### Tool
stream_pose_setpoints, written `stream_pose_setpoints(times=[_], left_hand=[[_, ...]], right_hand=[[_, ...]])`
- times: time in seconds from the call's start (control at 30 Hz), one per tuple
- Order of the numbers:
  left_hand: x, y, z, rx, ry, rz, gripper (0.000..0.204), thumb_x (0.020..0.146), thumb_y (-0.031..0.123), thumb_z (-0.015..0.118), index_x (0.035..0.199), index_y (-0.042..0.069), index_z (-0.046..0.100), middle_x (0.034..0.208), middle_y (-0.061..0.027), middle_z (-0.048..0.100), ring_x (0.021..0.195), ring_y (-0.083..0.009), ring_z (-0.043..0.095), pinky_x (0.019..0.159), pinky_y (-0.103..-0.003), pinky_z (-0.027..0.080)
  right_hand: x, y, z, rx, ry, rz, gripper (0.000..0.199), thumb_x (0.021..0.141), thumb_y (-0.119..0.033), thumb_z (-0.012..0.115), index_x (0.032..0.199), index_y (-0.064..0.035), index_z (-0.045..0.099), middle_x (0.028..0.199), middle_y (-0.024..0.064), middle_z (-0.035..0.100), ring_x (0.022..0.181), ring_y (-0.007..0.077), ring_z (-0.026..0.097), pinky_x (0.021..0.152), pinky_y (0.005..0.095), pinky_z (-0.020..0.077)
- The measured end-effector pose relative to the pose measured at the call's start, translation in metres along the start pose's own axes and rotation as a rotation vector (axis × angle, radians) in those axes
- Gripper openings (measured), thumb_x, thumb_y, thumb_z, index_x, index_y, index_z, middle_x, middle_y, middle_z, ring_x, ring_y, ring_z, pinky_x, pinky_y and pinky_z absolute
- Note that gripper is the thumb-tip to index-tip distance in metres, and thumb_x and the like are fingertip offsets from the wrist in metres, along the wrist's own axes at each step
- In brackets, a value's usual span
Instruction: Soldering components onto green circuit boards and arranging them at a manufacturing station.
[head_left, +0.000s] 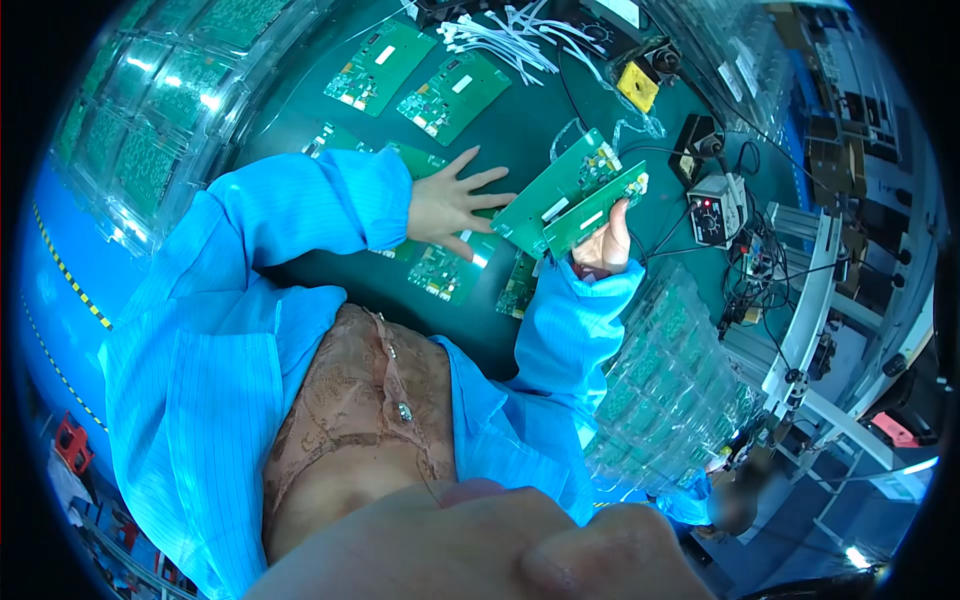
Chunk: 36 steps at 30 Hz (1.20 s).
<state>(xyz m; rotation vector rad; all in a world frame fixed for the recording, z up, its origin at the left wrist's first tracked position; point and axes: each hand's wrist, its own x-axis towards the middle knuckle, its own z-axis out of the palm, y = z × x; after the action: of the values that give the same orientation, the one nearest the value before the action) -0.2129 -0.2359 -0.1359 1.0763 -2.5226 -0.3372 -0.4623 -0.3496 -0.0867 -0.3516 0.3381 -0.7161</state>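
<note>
Two green boards (545,192) in the grasp of the right hand (609,240) — fingers mostly hidden; left hand (440,208) splayed, unclenched

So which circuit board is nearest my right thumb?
The front board in your right hand; another board shows behind it; boards on the table lie farther off.

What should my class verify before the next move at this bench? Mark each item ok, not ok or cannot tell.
1. Right hand holds the front green board: ok, thumb on its edge.
2. Left hand holds nothing: ok, fingers spread.
3. Left fingertips clear of the rear green board: cannot tell; they meet in this view.
4. Front and rear boards lined up: not ok, visibly offset.
5. White ties away from both hands: ok, beyond them.
6. Undersides of raised boards undamaged: cannot tell, hidden.
</note>
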Motion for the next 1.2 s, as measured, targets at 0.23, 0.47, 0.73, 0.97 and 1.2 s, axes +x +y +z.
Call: stream_pose_setpoints(times=[0.23, 0.47, 0.73, 0.97, 1.2], left_hand=[[0.020, -0.010, -0.064, -0.902, 0.104, -0.306, 0.074, 0.083, 0.030, 0.070, 0.142, 0.006, 0.033, 0.143, -0.0174, 0.039, 0.135, -0.0307, 0.033, 0.108, -0.049, 0.027], [0.048, 0.005, -0.070, -1.590, 0.363, -0.403, 0.040, 0.090, 0.013, 0.063, 0.127, 0.002, 0.052, 0.107, -0.0036, 0.065, 0.093, -0.0110, 0.062, 0.081, -0.030, 0.052], [0.060, -0.094, -0.085, -1.165, 0.286, -0.575, 0.023, 0.092, 0.015, 0.059, 0.114, 0.007, 0.060, 0.105, 0.0009, 0.065, 0.090, -0.0056, 0.057, 0.075, -0.023, 0.045], [0.064, -0.127, -0.079, -1.047, 0.049, -0.622, 0.030, 0.092, 0.029, 0.061, 0.110, 0.005, 0.065, 0.096, -0.0003, 0.067, 0.081, -0.0075, 0.059, 0.071, -0.024, 0.046], [0.088, -0.123, -0.058, -0.661, -0.160, -0.513, 0.039, 0.087, 0.040, 0.065, 0.084, 0.001, 0.069, 0.071, -0.0034, 0.064, 0.063, -0.0100, 0.059, 0.055, -0.028, 0.045]], right_hand=[[0.001, 0.007, 0.014, 0.025, -0.074, -0.075, 0.046, 0.100, -0.035, 0.040, 0.135, -0.0064, 0.042, 0.130, 0.0145, 0.054, 0.116, 0.0316, 0.055, 0.099, 0.0516, 0.0448], [0.006, 0.018, 0.016, 0.055, -0.067, -0.280, 0.046, 0.099, -0.036, 0.043, 0.135, -0.0083, 0.043, 0.129, 0.0133, 0.055, 0.114, 0.0298, 0.057, 0.096, 0.0488, 0.0466], [-0.071, 0.027, 0.008, -0.405, 0.473, -0.190, 0.036, 0.097, -0.021, 0.048, 0.124, 0.0026, 0.048, 0.113, 0.0160, 0.061, 0.101, 0.0279, 0.062, 0.087, 0.0432, 0.0500], [-0.115, 0.060, 0.012, -0.215, 0.464, 0.024, 0.040, 0.098, -0.023, 0.047, 0.129, 0.0017, 0.045, 0.122, 0.0197, 0.057, 0.110, 0.0347, 0.058, 0.093, 0.0498, 0.0471], [-0.115, 0.066, 0.035, -0.198, 0.442, 0.023, 0.044, 0.096, -0.027, 0.049, 0.132, -0.0026, 0.042, 0.124, 0.0179, 0.056, 0.113, 0.0341, 0.056, 0.096, 0.0508, 0.0454]])
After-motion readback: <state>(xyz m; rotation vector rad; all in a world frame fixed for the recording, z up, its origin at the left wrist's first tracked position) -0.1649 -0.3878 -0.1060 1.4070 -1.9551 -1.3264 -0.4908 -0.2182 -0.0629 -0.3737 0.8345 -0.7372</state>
